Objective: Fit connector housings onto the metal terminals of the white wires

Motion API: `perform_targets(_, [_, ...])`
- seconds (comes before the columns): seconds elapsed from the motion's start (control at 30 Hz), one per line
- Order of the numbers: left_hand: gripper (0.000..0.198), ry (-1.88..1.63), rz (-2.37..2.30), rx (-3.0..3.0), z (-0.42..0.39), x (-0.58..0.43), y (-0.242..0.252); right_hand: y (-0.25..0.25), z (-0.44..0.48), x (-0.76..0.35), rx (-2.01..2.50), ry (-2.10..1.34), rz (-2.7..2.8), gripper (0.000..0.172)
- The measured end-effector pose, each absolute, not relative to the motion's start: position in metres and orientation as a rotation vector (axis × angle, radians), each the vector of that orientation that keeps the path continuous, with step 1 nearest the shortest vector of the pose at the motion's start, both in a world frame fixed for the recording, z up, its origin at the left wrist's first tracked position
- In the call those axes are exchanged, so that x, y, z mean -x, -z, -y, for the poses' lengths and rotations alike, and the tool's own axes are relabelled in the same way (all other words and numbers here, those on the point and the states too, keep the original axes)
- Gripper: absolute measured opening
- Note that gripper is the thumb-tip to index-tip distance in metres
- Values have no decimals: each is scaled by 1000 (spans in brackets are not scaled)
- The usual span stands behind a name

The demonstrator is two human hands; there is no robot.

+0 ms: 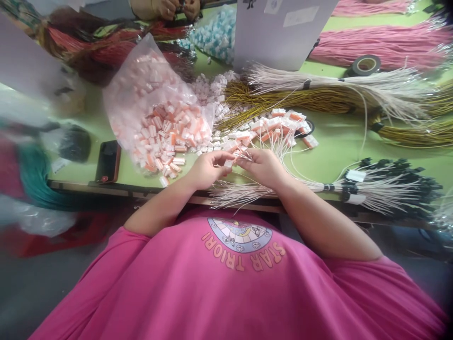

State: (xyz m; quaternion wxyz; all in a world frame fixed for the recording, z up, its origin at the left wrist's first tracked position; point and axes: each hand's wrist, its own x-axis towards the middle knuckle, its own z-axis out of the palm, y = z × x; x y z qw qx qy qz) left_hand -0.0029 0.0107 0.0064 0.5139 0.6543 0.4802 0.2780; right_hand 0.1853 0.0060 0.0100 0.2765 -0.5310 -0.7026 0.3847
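Observation:
My left hand (209, 169) pinches a small white connector (228, 164) between thumb and fingertips. Close against it on the right, my right hand (262, 168) has its fingers closed on thin white wire ends. An orange and white piece shows between the two hands. Beyond them lies a pile of orange-and-white connectors (276, 123), some with white wires attached. More loose connectors (173, 130) spill from a clear plastic bag (141, 80) at the left. A bundle of white wires (304, 185) with black connectors (406, 186) runs along the table's front edge.
A phone (108, 161) lies near the front edge at left. Yellow-black wires (318, 100), white wires (339, 82), a black tape roll (366, 65) and pink wires (378, 45) are at right. Behind stand a grey panel (279, 35) and another person's hands (177, 8).

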Motion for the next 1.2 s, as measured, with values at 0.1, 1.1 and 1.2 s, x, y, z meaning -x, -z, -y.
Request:
perform_targets(0.1, [33, -666, -1245, -1919, -9, 26, -20, -11, -10, -195, 1417, -942, 1821, 26])
perform_targets(1.1, [35, -724, -843, -877, -16, -2, -15, -15, -2, -191, 1425, -773, 1939, 18])
perform_targets(1.2, [37, -720, -832, -888, -15, -2, -13, -15, -2, -190, 1434, -780, 1959, 16])
